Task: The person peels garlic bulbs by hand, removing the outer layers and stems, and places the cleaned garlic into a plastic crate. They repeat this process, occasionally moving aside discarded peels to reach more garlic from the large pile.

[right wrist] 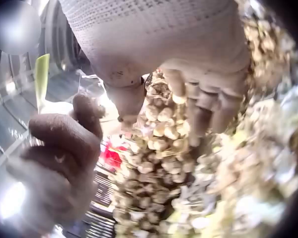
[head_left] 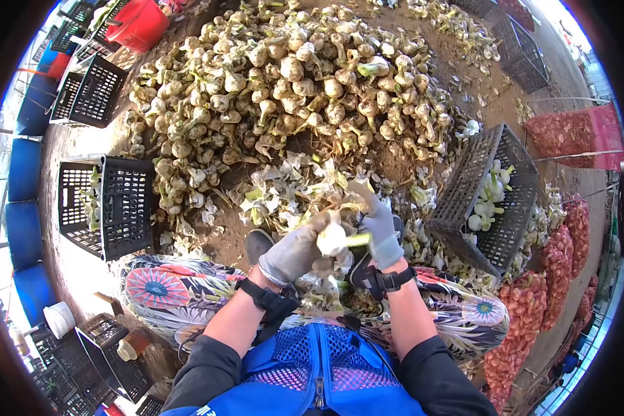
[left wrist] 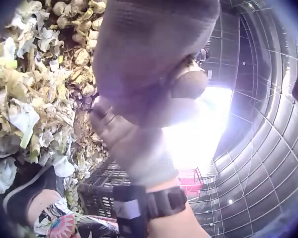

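Both hands wear pale, soiled gloves. In the head view the left hand [head_left: 291, 255] grips a white, peeled-looking garlic bulb [head_left: 331, 239], its cut green stem pointing right. Close to the bulb's right side is the right hand [head_left: 380, 225], its fingers reaching forward. The right wrist view shows the right hand [right wrist: 164, 44] with thumb and loosely bent fingers apart; beside it the left hand [right wrist: 64, 148] holds the bulb, whose green stem [right wrist: 41, 79] sticks up. The left hand [left wrist: 154, 59] hides the bulb in the left wrist view.
A large heap of unpeeled garlic [head_left: 291, 90] lies ahead, with loose skins [head_left: 284, 191] nearer the feet. To the right, a tilted black crate [head_left: 464, 187] contains white bulbs; another crate [head_left: 126, 208] stands left. Red net sacks [head_left: 520, 312] line the right side.
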The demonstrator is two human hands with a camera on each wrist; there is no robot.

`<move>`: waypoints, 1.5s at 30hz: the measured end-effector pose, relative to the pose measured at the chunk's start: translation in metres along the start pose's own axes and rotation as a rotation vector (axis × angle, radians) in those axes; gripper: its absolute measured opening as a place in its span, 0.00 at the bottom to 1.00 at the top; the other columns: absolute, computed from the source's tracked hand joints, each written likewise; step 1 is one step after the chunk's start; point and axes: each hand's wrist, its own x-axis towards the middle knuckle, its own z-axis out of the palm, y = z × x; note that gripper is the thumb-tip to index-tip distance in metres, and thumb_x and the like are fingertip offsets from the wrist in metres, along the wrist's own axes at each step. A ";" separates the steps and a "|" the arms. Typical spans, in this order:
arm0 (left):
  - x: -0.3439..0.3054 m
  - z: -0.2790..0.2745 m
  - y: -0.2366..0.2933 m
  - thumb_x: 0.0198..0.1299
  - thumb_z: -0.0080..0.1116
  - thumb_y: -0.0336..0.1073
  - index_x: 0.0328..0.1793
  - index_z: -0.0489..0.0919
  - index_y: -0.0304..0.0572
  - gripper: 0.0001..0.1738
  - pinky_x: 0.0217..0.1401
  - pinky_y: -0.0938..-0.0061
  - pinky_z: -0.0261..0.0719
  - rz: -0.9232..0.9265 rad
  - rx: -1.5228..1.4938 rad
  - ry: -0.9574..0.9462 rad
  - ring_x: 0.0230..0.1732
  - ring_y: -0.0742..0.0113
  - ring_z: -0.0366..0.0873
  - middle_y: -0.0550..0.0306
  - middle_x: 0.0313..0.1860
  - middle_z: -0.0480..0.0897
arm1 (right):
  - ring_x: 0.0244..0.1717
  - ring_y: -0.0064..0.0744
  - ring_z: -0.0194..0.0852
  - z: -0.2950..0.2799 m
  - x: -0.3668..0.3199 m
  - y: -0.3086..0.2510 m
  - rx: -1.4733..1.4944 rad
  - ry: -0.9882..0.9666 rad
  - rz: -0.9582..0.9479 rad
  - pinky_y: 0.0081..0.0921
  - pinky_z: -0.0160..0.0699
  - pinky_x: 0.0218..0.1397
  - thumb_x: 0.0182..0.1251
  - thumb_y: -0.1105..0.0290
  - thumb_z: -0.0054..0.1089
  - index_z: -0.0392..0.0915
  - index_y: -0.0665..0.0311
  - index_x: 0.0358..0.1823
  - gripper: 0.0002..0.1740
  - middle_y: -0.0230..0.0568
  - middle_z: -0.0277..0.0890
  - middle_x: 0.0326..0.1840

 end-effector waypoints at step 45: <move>0.006 -0.056 -0.030 0.63 0.58 0.43 0.51 0.80 0.41 0.16 0.45 0.66 0.78 0.253 1.463 0.628 0.40 0.49 0.83 0.43 0.41 0.84 | 0.39 0.17 0.76 0.016 -0.021 -0.027 0.153 0.264 -0.130 0.16 0.75 0.40 0.65 0.83 0.59 0.83 0.69 0.48 0.11 0.29 0.80 0.38</move>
